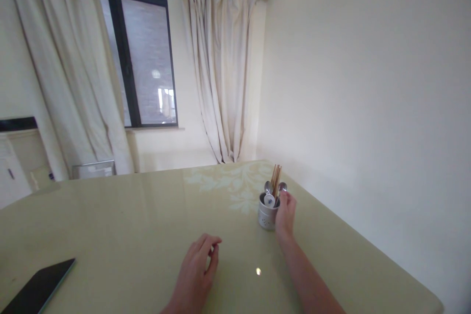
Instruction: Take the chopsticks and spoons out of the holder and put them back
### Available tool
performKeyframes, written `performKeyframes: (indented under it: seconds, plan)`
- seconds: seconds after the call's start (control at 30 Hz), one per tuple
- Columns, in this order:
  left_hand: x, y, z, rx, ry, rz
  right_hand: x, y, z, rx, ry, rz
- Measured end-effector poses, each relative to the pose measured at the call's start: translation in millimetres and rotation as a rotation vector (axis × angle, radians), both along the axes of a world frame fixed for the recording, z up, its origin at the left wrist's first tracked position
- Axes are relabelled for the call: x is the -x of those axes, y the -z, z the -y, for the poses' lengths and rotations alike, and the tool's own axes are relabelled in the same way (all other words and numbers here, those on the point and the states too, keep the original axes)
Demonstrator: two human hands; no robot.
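A light, perforated utensil holder (pixel 267 218) stands upright on the table. Wooden chopsticks (pixel 275 179), a metal spoon (pixel 268 187) and a round white piece with a blue mark (pixel 270 200), perhaps a ceramic spoon's bowl, stick out of it. At the holder's right rim, my right hand (pixel 287 213) has its fingers closed just below the bowl of a second metal spoon (pixel 282 186); the handle is hidden. My left hand (pixel 198 267) hovers over or rests on the table to the left, fingers loosely curved, thumb apart from the index finger, nothing in it.
The glossy pale green table (pixel 140 225) has a leaf pattern at its far right. A dark flat tablet-like object (pixel 39 287) lies at the near left. A plain wall (pixel 368 108) runs along the right edge. Curtains (pixel 224 59) and a window (pixel 149 59) are behind.
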State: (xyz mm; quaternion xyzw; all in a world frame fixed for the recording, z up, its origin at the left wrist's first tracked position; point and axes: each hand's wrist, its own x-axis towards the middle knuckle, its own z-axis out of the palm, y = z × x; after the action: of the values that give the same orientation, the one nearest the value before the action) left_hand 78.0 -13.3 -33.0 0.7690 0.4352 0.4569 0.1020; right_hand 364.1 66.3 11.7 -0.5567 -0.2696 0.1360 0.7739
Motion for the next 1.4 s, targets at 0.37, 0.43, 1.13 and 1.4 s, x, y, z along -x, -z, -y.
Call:
performKeyframes:
  seconds: [0.37, 0.43, 1.13, 1.4]
  plan:
    - [-2.4, -8.2, -2.7, 0.325, 0.005, 0.250, 50.6, 12.8, 4.6, 0.032, -0.538, -0.040]
    - [-1.8, -14.6, -3.6, 0.369, -0.041, 0.331, 68.9, 12.6, 11.2, 0.044, -0.715, -0.054]
    - [0.2, -114.8, -33.7, 0.557, 0.176, 0.745, 120.1, -17.4, 72.5, 0.054, -1.390, 0.188]
    - [-0.4, -130.5, -22.6, 0.519, 0.255, 0.688, 118.5, -7.9, 66.4, 0.039, -1.368, 0.150]
